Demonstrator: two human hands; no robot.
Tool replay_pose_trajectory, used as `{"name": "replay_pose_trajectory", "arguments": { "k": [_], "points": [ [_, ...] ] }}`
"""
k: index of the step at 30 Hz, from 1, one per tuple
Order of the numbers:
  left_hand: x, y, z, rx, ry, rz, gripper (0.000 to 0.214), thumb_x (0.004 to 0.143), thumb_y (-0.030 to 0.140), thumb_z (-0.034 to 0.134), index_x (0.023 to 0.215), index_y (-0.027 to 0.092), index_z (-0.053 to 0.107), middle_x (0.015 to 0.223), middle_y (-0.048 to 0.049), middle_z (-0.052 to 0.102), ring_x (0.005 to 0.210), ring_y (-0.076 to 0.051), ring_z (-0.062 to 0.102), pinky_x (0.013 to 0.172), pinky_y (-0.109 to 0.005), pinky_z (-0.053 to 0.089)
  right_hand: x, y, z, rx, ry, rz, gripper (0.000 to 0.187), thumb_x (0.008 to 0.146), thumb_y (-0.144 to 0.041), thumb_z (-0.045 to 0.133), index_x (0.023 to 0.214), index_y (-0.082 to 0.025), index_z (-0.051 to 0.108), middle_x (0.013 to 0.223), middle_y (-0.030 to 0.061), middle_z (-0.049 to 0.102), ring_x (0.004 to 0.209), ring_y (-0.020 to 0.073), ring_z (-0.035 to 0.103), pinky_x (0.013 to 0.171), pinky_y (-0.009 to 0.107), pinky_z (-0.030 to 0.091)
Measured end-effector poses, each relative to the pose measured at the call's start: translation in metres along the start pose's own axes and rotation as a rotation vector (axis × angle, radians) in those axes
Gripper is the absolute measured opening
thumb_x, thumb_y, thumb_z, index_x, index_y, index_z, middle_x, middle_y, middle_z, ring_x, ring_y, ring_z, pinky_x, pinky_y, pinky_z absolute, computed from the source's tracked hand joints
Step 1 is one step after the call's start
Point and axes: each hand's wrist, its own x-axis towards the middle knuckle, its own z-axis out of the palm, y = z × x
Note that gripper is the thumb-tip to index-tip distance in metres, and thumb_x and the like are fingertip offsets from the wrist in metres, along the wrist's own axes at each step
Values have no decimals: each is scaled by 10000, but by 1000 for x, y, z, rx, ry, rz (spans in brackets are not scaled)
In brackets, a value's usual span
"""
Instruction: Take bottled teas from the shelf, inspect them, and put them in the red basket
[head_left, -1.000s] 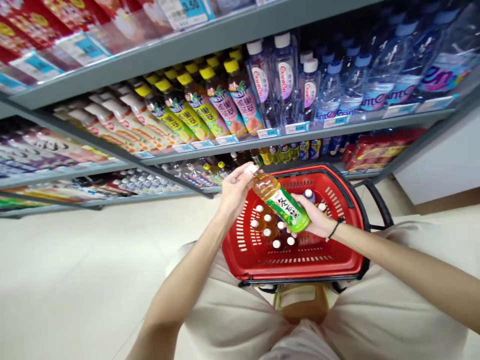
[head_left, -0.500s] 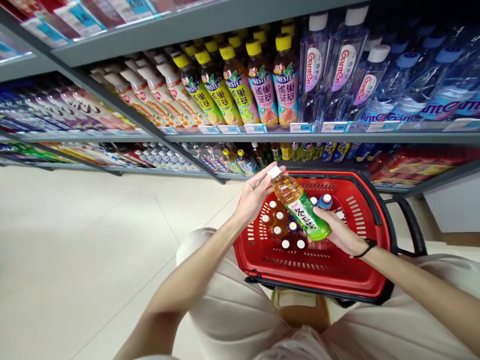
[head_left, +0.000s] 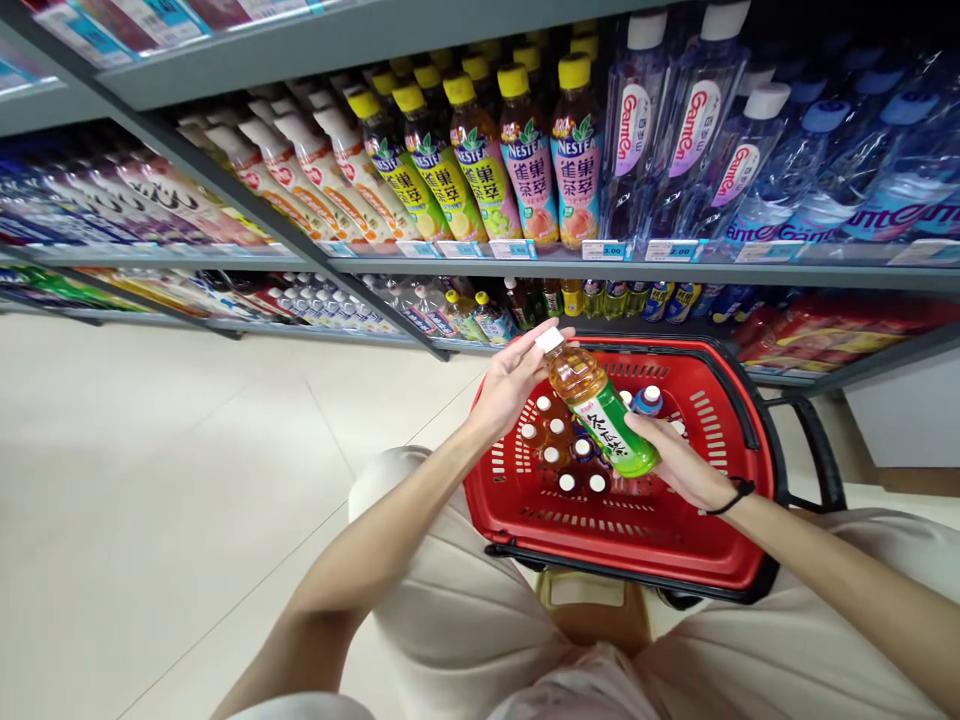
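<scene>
A tea bottle (head_left: 600, 408) with a green label, amber drink and white cap is held tilted above a red shopping basket (head_left: 517, 510). My left hand (head_left: 517, 375) has its fingers closed around the cap end. At the bottle's lower end, my right hand (head_left: 675, 455) grips the green label, thumb on top. Beneath it, several white-capped bottles (head_left: 568, 482) stand upright inside the basket, partly hidden by the held bottle and my right hand. A blue-labelled bottle (head_left: 649, 400) stands near the basket's far side.
Shelves ahead carry yellow-capped iced tea bottles (head_left: 465, 170), large clear water bottles (head_left: 690, 130) and white-capped orange-labelled bottles (head_left: 330, 180). Red packs (head_left: 847, 330) lie on the lower right shelf. The basket's black handle (head_left: 817, 450) sticks out at right. Pale tiled floor (head_left: 187, 450) extends left.
My view has shifted slightly. Both hands keep hold of the tea bottle, which has turned a little so that its label characters face me more fully.
</scene>
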Motion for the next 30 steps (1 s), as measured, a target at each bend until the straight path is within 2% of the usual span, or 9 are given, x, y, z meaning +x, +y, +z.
{"name": "replay_pose_trajectory", "arguments": {
  "k": [4, 8, 14, 21, 25, 27, 30],
  "points": [
    [1, -2, 0, -1, -6, -5, 497, 926, 436, 817, 1376, 245, 734, 1460, -127, 686, 1309, -299, 692, 1124, -444, 534, -1, -2, 1, 1, 4, -1, 601, 754, -618, 917, 1167, -193, 818, 1122, 92, 813, 842, 207, 774, 701, 284, 659],
    [1, -4, -1, 7, 5, -19, 545, 909, 458, 828, 1393, 231, 721, 1481, -138, 670, 1329, -305, 676, 1137, -452, 522, -1, -2, 0, 9, 3, -2, 586, 769, -605, 913, 1175, -194, 818, 1142, 95, 812, 875, 203, 781, 831, 304, 666],
    [1, -3, -2, -3, 19, -29, 552, 886, 461, 852, 1382, 251, 730, 1464, -133, 684, 1314, -308, 688, 1126, -453, 526, 0, -2, 2, 9, -7, 4, 559, 803, -580, 894, 1205, -203, 805, 1130, 97, 814, 892, 221, 783, 833, 326, 669],
    [1, -3, -1, -3, 34, -38, 562, 861, 471, 874, 1363, 253, 745, 1456, -143, 688, 1326, -315, 679, 1133, -456, 515, -1, -3, 1, -32, -1, 10, 516, 823, -583, 869, 1128, -174, 793, 1117, 112, 807, 867, 228, 766, 690, 308, 656],
    [3, -1, -4, 3, 60, -47, 558, 837, 459, 895, 1332, 239, 761, 1418, -141, 713, 1264, -307, 713, 1103, -439, 534, 0, -2, 0, -50, 6, 19, 541, 836, -601, 838, 1128, -150, 768, 1120, 131, 798, 834, 226, 758, 675, 310, 647],
    [5, -1, -9, 3, 119, -35, 533, 819, 452, 910, 1280, 217, 783, 1363, -135, 745, 1223, -287, 730, 1091, -408, 539, -1, -5, 2, -46, -47, 19, 569, 865, -610, 794, 1173, -135, 744, 1083, 147, 798, 781, 231, 752, 625, 314, 630],
    [10, -2, -19, -24, 252, -34, 435, 801, 439, 927, 1140, 189, 820, 1241, -109, 797, 1116, -231, 758, 1065, -355, 546, -3, -12, 4, -24, -211, 31, 623, 900, -650, 709, 1213, -112, 713, 1037, 180, 795, 691, 228, 723, 515, 300, 577]
  ]
}}
